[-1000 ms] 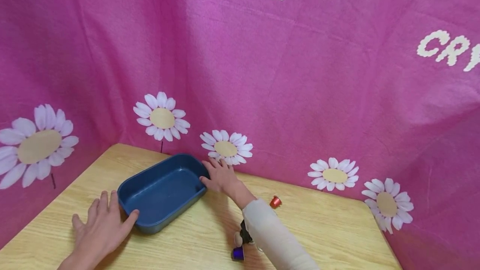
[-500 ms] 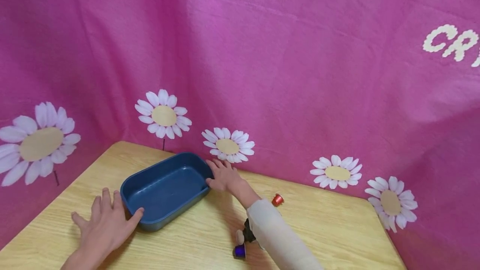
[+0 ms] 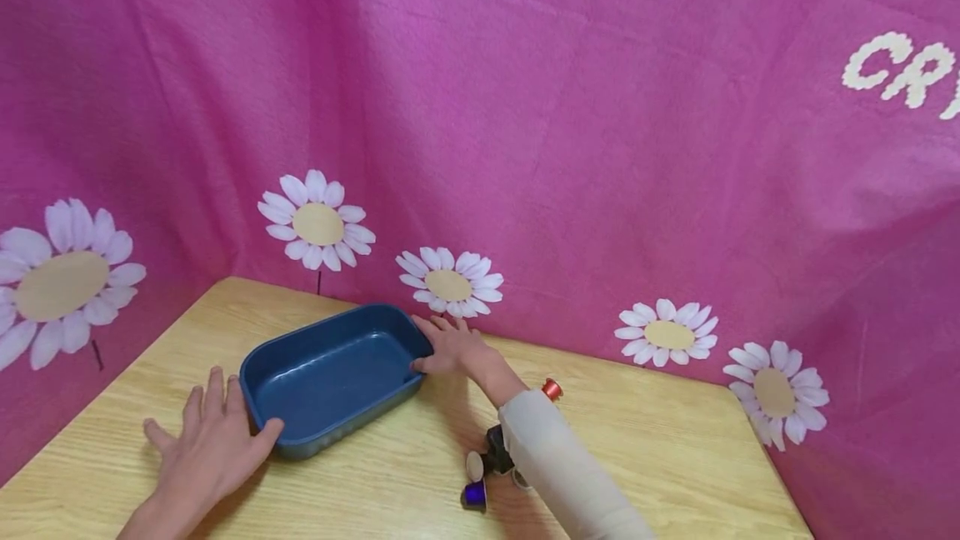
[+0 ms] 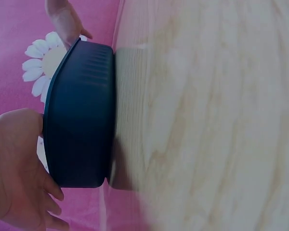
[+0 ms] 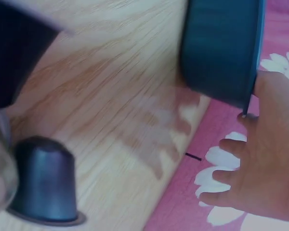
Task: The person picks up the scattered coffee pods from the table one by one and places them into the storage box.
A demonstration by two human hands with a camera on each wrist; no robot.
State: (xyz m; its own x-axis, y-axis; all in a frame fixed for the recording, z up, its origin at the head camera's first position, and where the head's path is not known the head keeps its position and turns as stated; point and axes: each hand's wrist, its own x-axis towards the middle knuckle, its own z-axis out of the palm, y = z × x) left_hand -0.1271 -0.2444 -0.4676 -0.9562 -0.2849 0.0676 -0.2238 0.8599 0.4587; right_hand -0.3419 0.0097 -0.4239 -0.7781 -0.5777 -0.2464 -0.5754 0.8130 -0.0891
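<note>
A dark blue rectangular tray (image 3: 330, 386) with rounded corners stands on the wooden table, its inside bare. At its near left end my left hand (image 3: 206, 448) touches the rim with the thumb, the other fingers spread outside the wall. My right hand (image 3: 453, 350) is at the far right end, thumb at the rim and fingers spread behind it. The left wrist view shows the tray (image 4: 79, 115) from the side between both hands. In the right wrist view the right hand (image 5: 274, 149) has its thumb against the tray's rim.
Right of the tray, near the right sleeve, lie a purple capsule (image 3: 474, 494), a dark capsule (image 3: 497, 450) and others partly hidden by the forearm. A red capsule (image 3: 552, 390) lies farther back. A pink cloth with daisies (image 3: 317, 225) hangs behind the table (image 3: 660, 457).
The tray has shifted slightly right relative to the cloth's daisies, with both hands staying at its ends. The head view has moved a little.
</note>
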